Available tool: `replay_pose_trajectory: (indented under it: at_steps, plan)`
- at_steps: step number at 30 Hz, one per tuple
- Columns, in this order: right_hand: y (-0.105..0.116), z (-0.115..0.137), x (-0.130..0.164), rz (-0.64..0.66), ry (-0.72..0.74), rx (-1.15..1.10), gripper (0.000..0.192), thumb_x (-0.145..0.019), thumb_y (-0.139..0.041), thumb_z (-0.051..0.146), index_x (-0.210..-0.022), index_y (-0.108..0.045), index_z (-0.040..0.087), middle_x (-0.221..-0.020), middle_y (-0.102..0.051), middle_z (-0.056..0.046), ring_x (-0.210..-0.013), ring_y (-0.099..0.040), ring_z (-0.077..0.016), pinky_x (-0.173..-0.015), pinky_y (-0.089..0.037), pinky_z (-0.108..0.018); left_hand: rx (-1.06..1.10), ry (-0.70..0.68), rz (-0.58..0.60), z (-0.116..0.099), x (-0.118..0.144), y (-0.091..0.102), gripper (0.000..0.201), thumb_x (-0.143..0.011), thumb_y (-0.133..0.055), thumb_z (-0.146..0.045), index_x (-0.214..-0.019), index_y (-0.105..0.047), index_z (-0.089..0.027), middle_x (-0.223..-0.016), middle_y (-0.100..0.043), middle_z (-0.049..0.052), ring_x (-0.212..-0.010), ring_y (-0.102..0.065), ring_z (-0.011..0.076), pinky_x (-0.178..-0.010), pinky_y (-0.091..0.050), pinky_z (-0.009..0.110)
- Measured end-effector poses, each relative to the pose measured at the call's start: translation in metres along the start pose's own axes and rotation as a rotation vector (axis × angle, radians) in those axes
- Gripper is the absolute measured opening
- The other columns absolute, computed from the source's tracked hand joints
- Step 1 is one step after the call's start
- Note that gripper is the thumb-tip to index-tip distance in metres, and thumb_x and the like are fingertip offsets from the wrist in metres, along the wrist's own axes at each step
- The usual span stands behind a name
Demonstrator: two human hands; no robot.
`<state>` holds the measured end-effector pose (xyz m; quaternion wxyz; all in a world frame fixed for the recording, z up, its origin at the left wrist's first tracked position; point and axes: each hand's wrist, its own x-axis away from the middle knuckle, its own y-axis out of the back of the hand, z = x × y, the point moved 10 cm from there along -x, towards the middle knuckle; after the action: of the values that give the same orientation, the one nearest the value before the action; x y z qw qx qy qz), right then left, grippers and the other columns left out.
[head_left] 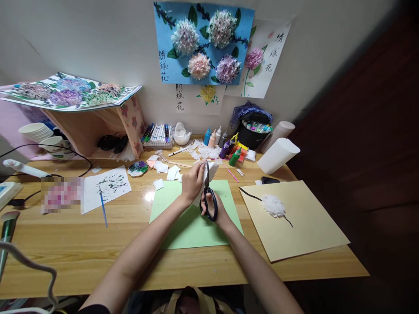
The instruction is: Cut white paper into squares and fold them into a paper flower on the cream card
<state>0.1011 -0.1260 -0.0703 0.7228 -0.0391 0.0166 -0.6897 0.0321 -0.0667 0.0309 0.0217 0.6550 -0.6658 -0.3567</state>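
Left hand (191, 183) pinches white paper (212, 170) in its fingers; right hand (220, 211) grips black-handled scissors (207, 190), blades at the paper — both above a green sheet (196, 231) near the surface (72, 248)'s front edge.

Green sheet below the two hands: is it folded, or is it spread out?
Spread out: the green sheet lies flat on the table, its broad surface showing and no fold or doubled edge visible.
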Motion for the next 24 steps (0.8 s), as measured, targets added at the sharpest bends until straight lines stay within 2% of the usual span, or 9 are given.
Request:
replay_pose_trajectory:
  at_steps: [4,8,11,19,24]
  plan:
    - [-0.006,0.006,0.002,0.044,0.024,-0.035,0.068,-0.061,-0.033,0.084,-0.075,-0.045,0.018,-0.045,-0.042,0.006,-0.035,-0.043,-0.009,-0.037,-0.039,-0.022,0.018,-0.013,-0.013,-0.001,0.001,0.0,0.031,-0.092,-0.036,-0.031,-0.109,-0.059,-0.019,-0.106,-0.066,0.005,-0.089,-0.063,0.0162,-0.073,-0.044,0.022]
    - [-0.011,0.015,0.003,0.095,0.038,-0.141,0.071,-0.058,-0.029,0.086,-0.076,-0.044,0.018,-0.049,-0.045,0.005,-0.039,-0.045,-0.0089,-0.044,-0.044,-0.024,-0.017,-0.009,-0.003,0.0,0.001,-0.002,0.033,-0.092,-0.035,-0.033,-0.105,-0.061,-0.017,-0.096,-0.069,0.006,-0.08,-0.064,0.0168,-0.065,-0.043,0.023]
    - [-0.011,0.014,0.003,0.095,0.02,-0.176,0.072,-0.056,-0.03,0.087,-0.075,-0.044,0.019,-0.048,-0.042,0.006,-0.038,-0.043,-0.0083,-0.042,-0.043,-0.023,-0.013,-0.012,0.004,-0.001,0.002,-0.003,0.033,-0.092,-0.035,-0.033,-0.105,-0.061,-0.017,-0.095,-0.069,0.006,-0.08,-0.064,0.0169,-0.066,-0.043,0.023]
    - [-0.001,0.012,0.004,0.009,0.056,0.003,0.065,-0.066,-0.03,0.082,-0.074,-0.044,0.019,-0.041,-0.042,0.007,-0.032,-0.044,-0.0087,-0.035,-0.033,-0.018,0.051,-0.01,-0.001,0.0,0.001,-0.003,0.033,-0.092,-0.036,-0.033,-0.11,-0.06,-0.019,-0.106,-0.066,0.005,-0.091,-0.063,0.0171,-0.074,-0.045,0.023]
    - [0.001,0.013,0.003,-0.011,0.043,0.011,0.068,-0.063,-0.029,0.084,-0.074,-0.044,0.018,-0.041,-0.043,0.006,-0.032,-0.045,-0.0091,-0.035,-0.034,-0.019,0.025,-0.011,-0.004,0.002,0.001,-0.002,0.033,-0.092,-0.036,-0.034,-0.108,-0.061,-0.02,-0.1,-0.068,0.005,-0.083,-0.064,0.0161,-0.067,-0.043,0.022]
